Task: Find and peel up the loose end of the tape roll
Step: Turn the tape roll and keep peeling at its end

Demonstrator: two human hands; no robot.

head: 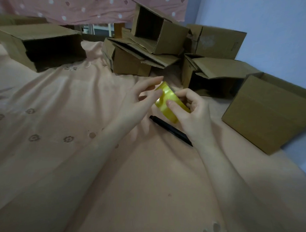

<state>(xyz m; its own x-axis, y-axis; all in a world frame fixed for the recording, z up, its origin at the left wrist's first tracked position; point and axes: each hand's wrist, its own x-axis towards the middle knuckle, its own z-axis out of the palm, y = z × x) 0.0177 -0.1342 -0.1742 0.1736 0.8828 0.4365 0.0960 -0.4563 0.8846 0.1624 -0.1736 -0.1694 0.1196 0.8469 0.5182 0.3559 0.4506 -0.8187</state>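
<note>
Gripping glossy yellow tape roll (168,102).

Your hands work above a peach bedsheet (66,99). The near and left portions of the sheet offer unobstructed room for a hand to pass. Directly beneath your right hand (194,115), a black pen (170,130) lies flat on the sheet; avoid it when lowering. Ahead, a pile of open cardboard boxes (147,51) blocks forward reach. A single box (266,113) stands close on the right, limiting sideways movement there. Another open box (42,46) lies at far left. A wall (281,33) closes the right side behind the boxes.
</note>
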